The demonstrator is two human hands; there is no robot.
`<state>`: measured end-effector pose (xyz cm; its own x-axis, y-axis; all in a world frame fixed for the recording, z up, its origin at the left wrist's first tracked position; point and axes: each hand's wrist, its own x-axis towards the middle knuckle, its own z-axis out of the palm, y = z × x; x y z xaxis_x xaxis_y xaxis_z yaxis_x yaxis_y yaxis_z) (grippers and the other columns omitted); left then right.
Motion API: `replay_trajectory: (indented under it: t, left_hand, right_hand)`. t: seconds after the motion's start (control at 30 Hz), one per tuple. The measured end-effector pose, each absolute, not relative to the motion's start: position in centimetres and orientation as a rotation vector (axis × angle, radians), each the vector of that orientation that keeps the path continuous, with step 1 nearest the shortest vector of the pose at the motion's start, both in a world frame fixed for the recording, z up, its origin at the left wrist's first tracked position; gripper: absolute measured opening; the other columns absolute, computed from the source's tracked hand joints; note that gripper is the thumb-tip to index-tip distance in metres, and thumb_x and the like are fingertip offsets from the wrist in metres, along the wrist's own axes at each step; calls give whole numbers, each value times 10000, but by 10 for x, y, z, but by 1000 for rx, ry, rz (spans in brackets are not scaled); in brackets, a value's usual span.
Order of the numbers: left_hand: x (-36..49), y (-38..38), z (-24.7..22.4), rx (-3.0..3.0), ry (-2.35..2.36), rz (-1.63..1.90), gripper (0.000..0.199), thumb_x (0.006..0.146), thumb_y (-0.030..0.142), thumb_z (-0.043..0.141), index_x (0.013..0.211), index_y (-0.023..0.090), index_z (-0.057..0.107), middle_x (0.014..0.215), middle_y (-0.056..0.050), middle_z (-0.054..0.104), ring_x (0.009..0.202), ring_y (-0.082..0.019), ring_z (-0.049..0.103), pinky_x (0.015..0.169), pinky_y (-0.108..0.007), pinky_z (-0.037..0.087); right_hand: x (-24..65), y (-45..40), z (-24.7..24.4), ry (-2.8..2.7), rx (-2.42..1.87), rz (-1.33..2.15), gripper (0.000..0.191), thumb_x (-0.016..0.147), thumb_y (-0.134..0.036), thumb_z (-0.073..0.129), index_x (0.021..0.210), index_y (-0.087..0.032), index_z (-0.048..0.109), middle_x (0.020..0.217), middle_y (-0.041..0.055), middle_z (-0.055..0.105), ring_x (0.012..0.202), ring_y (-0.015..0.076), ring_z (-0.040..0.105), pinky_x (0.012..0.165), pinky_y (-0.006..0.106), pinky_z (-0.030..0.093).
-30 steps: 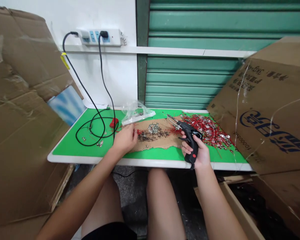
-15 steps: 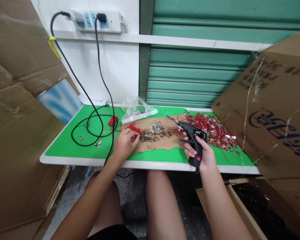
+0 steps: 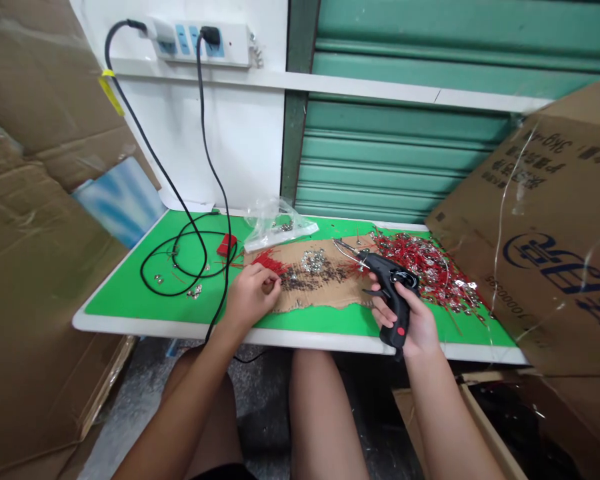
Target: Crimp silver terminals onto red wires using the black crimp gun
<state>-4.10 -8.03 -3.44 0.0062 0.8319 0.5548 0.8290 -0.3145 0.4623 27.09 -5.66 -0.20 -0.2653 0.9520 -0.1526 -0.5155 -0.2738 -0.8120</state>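
Observation:
My right hand (image 3: 416, 319) is wrapped round the grip of a black soldering gun (image 3: 394, 293), whose metal tip points up and left over a cardboard sheet (image 3: 325, 300). My left hand (image 3: 253, 293) is closed in a pinch at the sheet's left end; what the fingertips hold, if anything, is too small to make out. Just beyond it lies a bundle of red wires (image 3: 269, 261). Small round metal pieces (image 3: 314, 261) sit in a cluster mid-sheet, among dark scorched marks. To the right of the gun spreads a large pile of red wires with metal discs (image 3: 425, 263).
A clear plastic bag (image 3: 275, 223) and a red block (image 3: 227, 245) lie on the green tabletop (image 3: 125, 293). A black cable (image 3: 147, 267) loops at left, rising to a power strip (image 3: 237, 45). Cardboard boxes (image 3: 545, 267) flank both sides.
The view has shifted slightly. Both hands stay in nearly the same places, the left still pinched by the red wires and the right still gripping the soldering gun.

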Motion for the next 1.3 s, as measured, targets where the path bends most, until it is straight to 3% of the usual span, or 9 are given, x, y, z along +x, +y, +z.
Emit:
replay_trajectory:
  t: [0.13, 0.2, 0.33, 0.5, 1.3]
  left_hand:
    - [-40, -82, -32, 2198, 1824, 1240, 136, 927, 241, 607, 831, 195, 690, 813, -47, 680, 798, -198, 631, 755, -333, 508]
    - [-39, -82, -31, 2179, 1813, 1249, 139, 928, 241, 603, 823, 199, 684, 817, -46, 682, 802, -197, 630, 761, -333, 505]
    - [-39, -83, -30, 2169, 1793, 1237, 133, 912, 235, 617, 793, 205, 665, 784, -37, 658, 786, -191, 614, 740, -320, 482]
    - [-40, -83, -30, 2166, 1801, 1164, 152, 891, 225, 620, 740, 204, 616, 757, -30, 634, 768, -189, 589, 729, -320, 454]
    - [-39, -82, -28, 2180, 1816, 1052, 112, 836, 193, 624, 730, 205, 591, 752, -21, 610, 748, -177, 571, 718, -314, 437]
  right_hand:
    - [267, -58, 0, -907, -922, 1699, 290, 804, -365, 785, 1029, -185, 751, 877, 57, 715, 420, 60, 320, 326, 206, 370]
    - [265, -59, 1, -992, -996, 1715, 289, 796, -403, 798, 975, -180, 751, 737, 45, 690, 402, 74, 339, 324, 217, 334]
    - [257, -61, 4, -1156, -1170, 1799, 414, 779, -544, 816, 861, -143, 756, 425, -24, 482, 358, 88, 375, 338, 196, 286]
    - [249, -60, 5, -1214, -1327, 1776, 501, 689, -614, 863, 783, -137, 741, 440, -16, 515, 356, 87, 437, 341, 187, 323]
    - [247, -60, 8, -1276, -1404, 1755, 500, 672, -621, 855, 764, -139, 760, 410, -7, 521, 339, 94, 432, 333, 195, 320]
